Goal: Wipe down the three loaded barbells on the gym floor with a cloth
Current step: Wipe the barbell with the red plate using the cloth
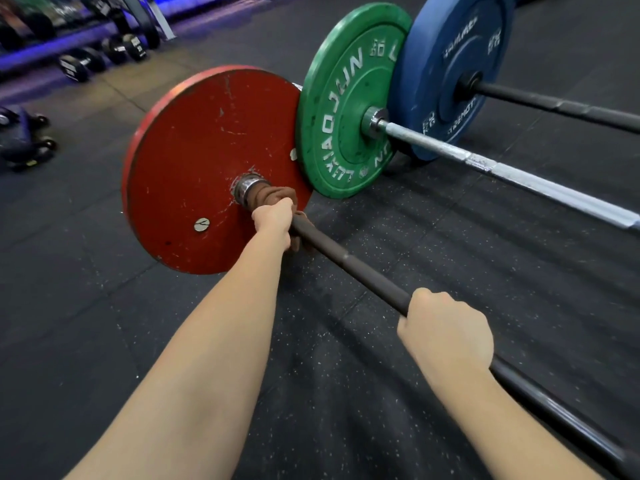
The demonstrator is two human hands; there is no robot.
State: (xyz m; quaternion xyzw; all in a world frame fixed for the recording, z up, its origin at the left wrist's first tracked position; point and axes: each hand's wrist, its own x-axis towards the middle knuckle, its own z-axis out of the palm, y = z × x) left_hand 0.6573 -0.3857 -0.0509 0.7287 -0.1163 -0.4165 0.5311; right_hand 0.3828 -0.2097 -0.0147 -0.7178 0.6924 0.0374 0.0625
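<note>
Two bare hands hold the nearest of three barbells side by side on the gym floor (433,244): right hand (446,336) wrapped round its dark bar (353,268); left hand (273,220) clutching one brown cloth (277,195) round the bar beside the red plate (207,150); one green plate (343,109), one blue plate (446,64) beyond.

- Red plate (207,161): dull red with pale scratches, brighter orange-red rim
- Green plate (332,133): green, white lettering
- Blue plate (450,64): blue, pale grey lettering
- Cloth (280,194): brown
- Nearest bar (363,274): matt black
- Middle bar (536,182): silver-grey
- Far bar (571,108): black
- Floor (346,393): black, flecked with white specks
- Dumbbells (74,65): black, white markings, violet-blue light behind
</note>
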